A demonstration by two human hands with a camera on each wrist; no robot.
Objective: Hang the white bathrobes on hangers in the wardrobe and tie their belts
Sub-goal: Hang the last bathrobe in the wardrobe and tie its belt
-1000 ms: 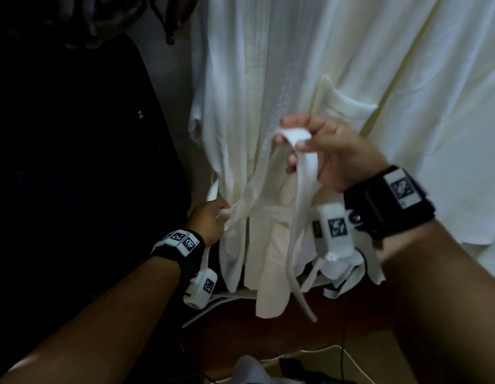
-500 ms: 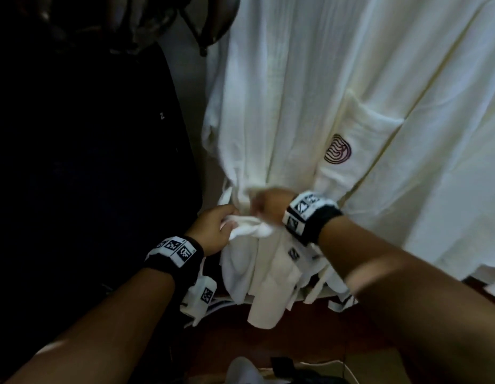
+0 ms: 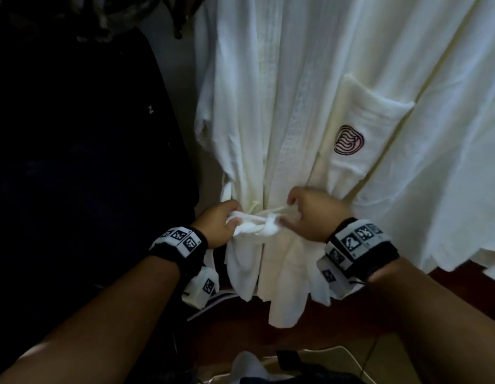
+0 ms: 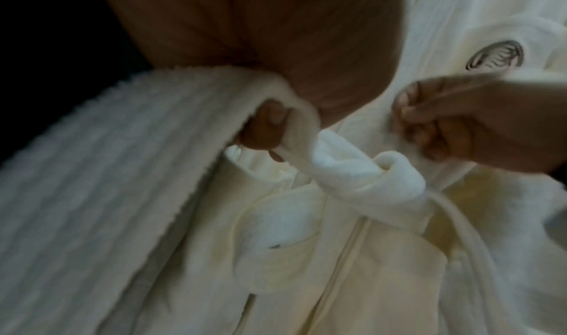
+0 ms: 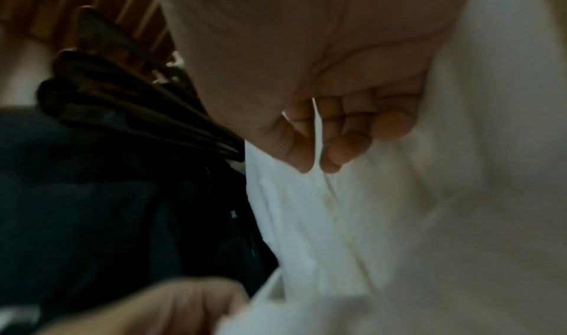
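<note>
Your left hand [image 3: 217, 227]: grip clamped on bunched end of white towelling belt [image 3: 250, 225], just left of knot [image 4: 368, 177]. Your right hand [image 3: 315, 217]: grip together, thumb and forefinger pinching thin cream cord [image 5: 317, 131] just right of knot. White waffle-weave bathrobe [image 3: 282, 106] hangs in wardrobe, belt knotted at waist, maroon crest [image 3: 349, 139] on chest pocket. Dark garment [image 3: 88, 134] hangs alongside, left.

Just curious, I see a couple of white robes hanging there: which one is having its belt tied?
The left-hand bathrobe, with the round maroon emblem on its pocket. Both hands pull the belt knot at its waist; the other robe hangs untouched to its right.
</note>
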